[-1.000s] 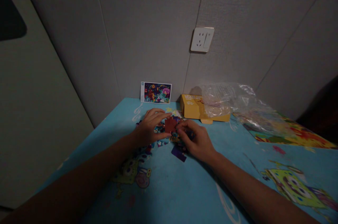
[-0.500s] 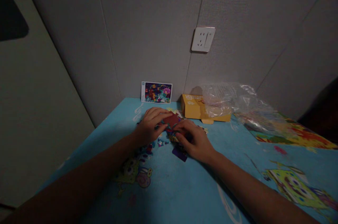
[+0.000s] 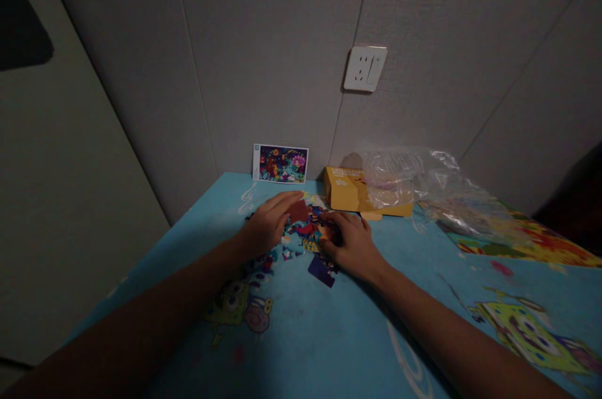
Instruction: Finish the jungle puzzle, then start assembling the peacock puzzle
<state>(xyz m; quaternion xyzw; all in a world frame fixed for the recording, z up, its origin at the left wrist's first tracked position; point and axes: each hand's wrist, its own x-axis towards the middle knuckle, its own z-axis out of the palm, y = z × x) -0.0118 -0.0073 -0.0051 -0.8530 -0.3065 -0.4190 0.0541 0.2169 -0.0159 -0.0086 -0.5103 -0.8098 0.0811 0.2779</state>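
Observation:
A small heap of colourful puzzle pieces (image 3: 305, 237) lies on the blue cartoon-printed tablecloth (image 3: 329, 336). My left hand (image 3: 268, 226) rests on its left side with the fingers stretched out flat, the tips touching a red-brown piece (image 3: 299, 211). My right hand (image 3: 352, 243) sits on the right side of the heap, knuckles up and fingers curled down onto the pieces; what is under them is hidden. A loose purple piece (image 3: 320, 269) lies just in front of that hand.
A picture card (image 3: 280, 164) leans against the grey wall. A yellow box (image 3: 350, 191) lies beside it, with a crumpled clear plastic bag (image 3: 418, 182) partly over it. A wall socket (image 3: 365, 69) is above. The table edge falls away at the left.
The red-brown piece that both hands held up over the heap has come down flat onto it. My left fingers have straightened and my right hand has shifted slightly back onto the heap.

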